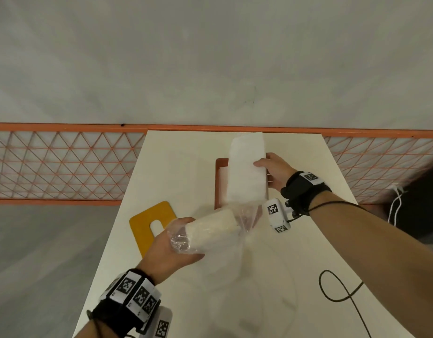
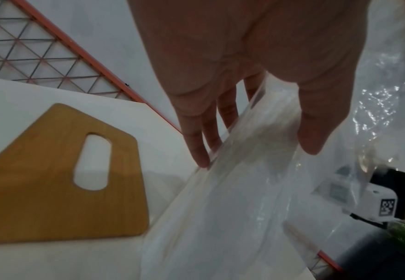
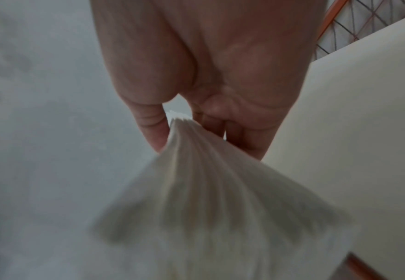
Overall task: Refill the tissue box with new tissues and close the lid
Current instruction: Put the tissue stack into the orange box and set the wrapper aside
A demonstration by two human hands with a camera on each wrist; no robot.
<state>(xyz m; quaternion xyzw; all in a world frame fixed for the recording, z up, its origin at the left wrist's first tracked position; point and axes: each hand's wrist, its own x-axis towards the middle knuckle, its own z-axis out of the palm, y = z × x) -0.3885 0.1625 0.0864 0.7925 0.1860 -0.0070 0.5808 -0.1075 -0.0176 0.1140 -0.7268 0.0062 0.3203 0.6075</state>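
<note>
1. Cream tabletop (image 1: 186,167), grey floor, orange mesh fence (image 1: 64,164) behind.
2. Tissue stack (image 1: 246,167) above orange tissue box (image 1: 220,164), long axis pointing away, pinched by right hand (image 1: 275,170).
3. Left hand (image 1: 169,247) gripped plastic wrapper (image 1: 210,230); lid (image 1: 147,220) flat alongside.

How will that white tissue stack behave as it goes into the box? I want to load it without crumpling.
The tissue stack is probably floppy: pinched in the right hand, its sheets fan apart in the wrist view. It is likely light, since one hand's pinch lifts it above the orange tissue box. Loose layers may splay or catch.
</note>
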